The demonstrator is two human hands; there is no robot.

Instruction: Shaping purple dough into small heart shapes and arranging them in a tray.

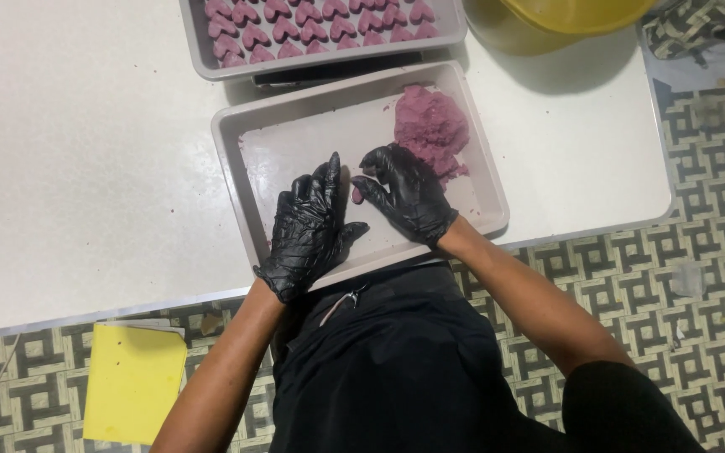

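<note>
Both my hands wear black gloves and work inside a grey tray [245, 134] on a white table. My left hand [310, 225] lies flat on the tray floor, fingers together and pointing away from me. My right hand [404, 191] is curled, its fingertips pinching a small piece of purple dough [356, 195] just beside the left hand. A large lump of purple dough [431, 126] sits in the tray's far right corner, right behind my right hand.
A second grey tray [329, 52] at the back holds several rows of purple heart-shaped pieces [312, 25]. A yellow bowl [564, 18] stands at the back right. The table edge [127, 309] is near my body. A yellow sheet [132, 382] lies on the patterned floor.
</note>
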